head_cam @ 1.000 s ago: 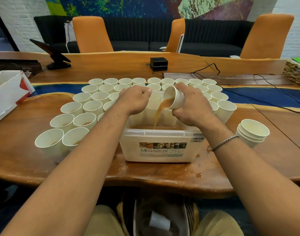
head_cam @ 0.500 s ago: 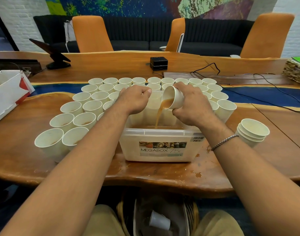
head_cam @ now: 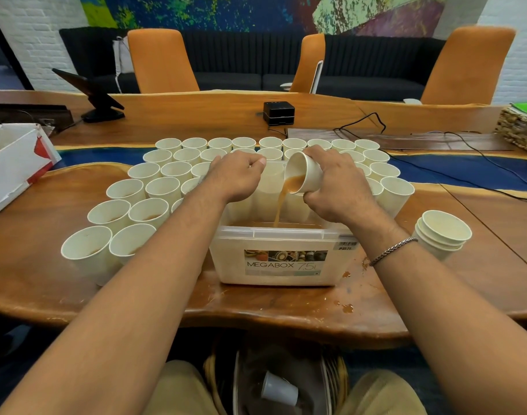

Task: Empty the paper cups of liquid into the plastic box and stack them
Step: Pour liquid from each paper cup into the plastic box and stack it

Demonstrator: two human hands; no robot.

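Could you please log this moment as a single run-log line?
step: pouring | right hand: tilts paper cup, brown liquid streams into plastic box | left hand: curled near box's far rim, grip unclear

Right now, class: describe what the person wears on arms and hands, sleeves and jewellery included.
Both arms are bare to the frame's edge: no sleeves, no gloves. The right hand has a silver braided chain bracelet at its wrist. The left hand and wrist wear nothing; no rings or watch show.
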